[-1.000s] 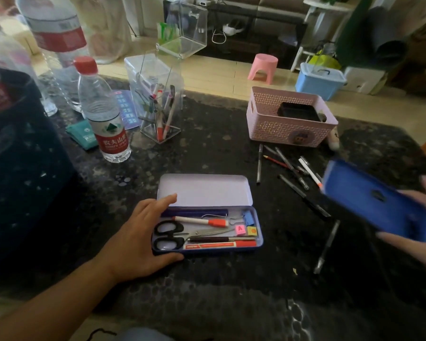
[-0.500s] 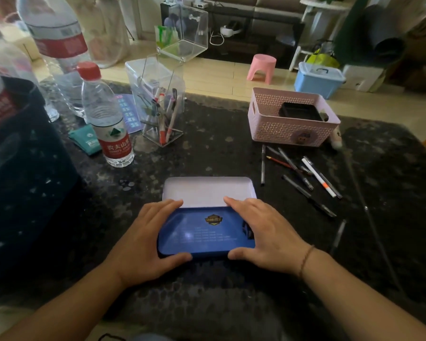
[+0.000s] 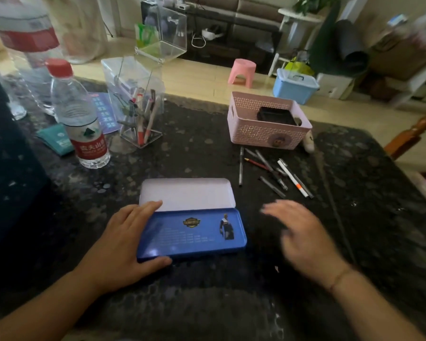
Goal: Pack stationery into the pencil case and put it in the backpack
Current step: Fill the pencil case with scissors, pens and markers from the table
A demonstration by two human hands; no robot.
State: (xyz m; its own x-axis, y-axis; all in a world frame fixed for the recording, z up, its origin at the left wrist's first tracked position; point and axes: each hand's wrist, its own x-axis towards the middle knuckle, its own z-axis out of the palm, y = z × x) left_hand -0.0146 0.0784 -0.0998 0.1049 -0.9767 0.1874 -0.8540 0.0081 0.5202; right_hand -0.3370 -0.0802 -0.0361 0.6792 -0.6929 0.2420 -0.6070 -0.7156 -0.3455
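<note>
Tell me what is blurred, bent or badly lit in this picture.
Head view: the right hand is smeared by motion, the left hand and blue pencil case stay sharp; wide-angle bending bows the big bottle at the edge; the dark table swallows detail.

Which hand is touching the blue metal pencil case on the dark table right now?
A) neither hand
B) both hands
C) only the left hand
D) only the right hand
C: the left hand rests on the left end of the blue metal pencil case, while the blurred right hand is off to its right, clear of the case.
</note>
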